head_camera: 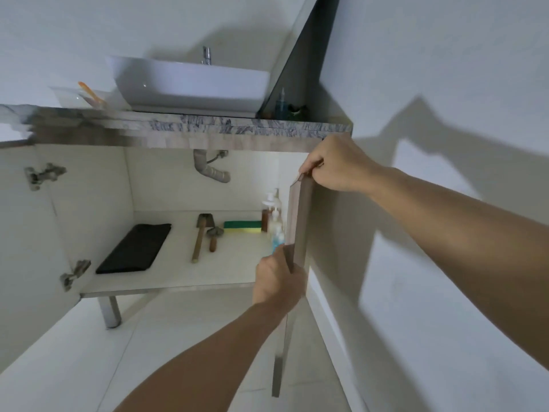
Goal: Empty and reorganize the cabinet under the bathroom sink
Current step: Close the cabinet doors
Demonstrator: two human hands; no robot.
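**Desk:** What's the frame?

**Me:** Both my hands are on the right cabinet door (300,221), seen edge-on. My right hand (335,165) pinches its top corner, fingers curled over the edge. My left hand (279,281) grips the lower edge, thumb on the near face. Neither hand is spread.

**Desk:** And the cabinet?

**Me:** The cabinet (166,281) sits open under the worktop (237,126) and basin (190,81). Left of my left hand, on the cabinet floor, lie a folded black cloth (135,248), two wooden-handled tools (205,236) and a green-and-yellow sponge (242,226). Just behind the door, between my hands, stand pump bottles (274,224), partly hidden.

**Desk:** Doing it well means?

**Me:** My read: swing the door fully clear first. I'd keep the pull even between top and bottom so the hinges aren't twisted, and mind the wall close on my right so the door doesn't knock it. Then I'd free one hand and start with the bottles nearest the door, lifting them upright, since I can't tell whether their caps are tight.
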